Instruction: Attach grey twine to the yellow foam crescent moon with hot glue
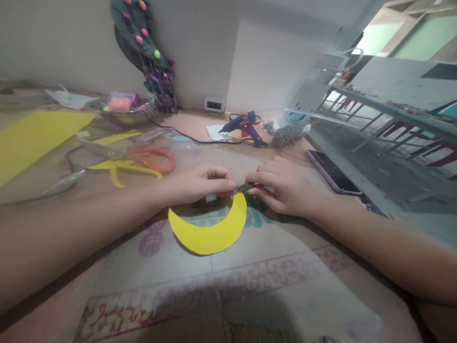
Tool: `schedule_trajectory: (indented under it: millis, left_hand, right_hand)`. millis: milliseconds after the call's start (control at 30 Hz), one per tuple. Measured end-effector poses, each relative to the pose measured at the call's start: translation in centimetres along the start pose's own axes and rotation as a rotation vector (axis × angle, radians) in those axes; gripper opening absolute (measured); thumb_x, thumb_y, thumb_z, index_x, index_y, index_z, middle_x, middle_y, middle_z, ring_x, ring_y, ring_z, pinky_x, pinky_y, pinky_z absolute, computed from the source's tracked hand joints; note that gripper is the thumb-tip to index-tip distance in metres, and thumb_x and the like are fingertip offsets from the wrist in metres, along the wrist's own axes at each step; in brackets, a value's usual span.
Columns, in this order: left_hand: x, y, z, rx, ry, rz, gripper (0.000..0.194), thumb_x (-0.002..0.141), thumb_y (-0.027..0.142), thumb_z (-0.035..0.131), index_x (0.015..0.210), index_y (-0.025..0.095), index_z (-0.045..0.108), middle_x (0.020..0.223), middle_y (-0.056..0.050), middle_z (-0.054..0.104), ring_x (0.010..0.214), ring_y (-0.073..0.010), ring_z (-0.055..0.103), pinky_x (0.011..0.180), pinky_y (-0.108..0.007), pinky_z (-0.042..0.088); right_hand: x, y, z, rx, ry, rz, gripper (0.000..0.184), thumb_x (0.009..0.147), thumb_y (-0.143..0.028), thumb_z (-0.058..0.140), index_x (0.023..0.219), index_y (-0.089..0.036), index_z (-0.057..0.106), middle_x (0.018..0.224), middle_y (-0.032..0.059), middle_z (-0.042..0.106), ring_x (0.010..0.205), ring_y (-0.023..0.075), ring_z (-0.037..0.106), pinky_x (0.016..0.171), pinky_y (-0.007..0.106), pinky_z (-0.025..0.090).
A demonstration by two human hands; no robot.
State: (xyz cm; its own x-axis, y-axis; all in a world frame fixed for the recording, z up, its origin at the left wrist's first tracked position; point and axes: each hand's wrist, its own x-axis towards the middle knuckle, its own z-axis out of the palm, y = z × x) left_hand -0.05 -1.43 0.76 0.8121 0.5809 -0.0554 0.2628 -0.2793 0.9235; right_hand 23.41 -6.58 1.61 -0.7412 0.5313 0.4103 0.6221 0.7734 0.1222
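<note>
A yellow paper crescent lies on the printed sheet in front of me, its points facing away. At its right point, a short length of dark grey yarn spans the gap between my two hands. My left hand is closed in a pinch on the yarn's left end, just above that point. Thumb and fingers of my right hand are closed on the yarn's other end. Part of the yarn is hidden inside the fingers, and its fine detail is blurred.
A blue glue gun with a lit red light stands behind the hands, beside a grey yarn ball. Orange-handled scissors and yellow scraps lie left. A phone rests near the right table edge. A decorated grey crescent leans behind.
</note>
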Motion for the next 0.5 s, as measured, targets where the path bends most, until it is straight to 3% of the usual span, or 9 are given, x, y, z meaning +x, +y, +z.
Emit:
schedule_trajectory:
  millis: [500]
  left_hand:
    - [-0.04,0.18,-0.04,-0.036,0.003,-0.010,0.027,0.085,0.042,0.057,0.079,0.016,0.062,0.073,0.002,0.062,0.065,-0.0108,0.054,0.060,-0.021,0.040]
  right_hand:
    - [0.10,-0.07,0.00,0.022,0.005,0.004,0.027,0.096,-0.033,0.043,0.096,-0.014,0.063,0.070,0.0035,0.059,0.067,0.0160,0.050,0.063,0.030,0.028]
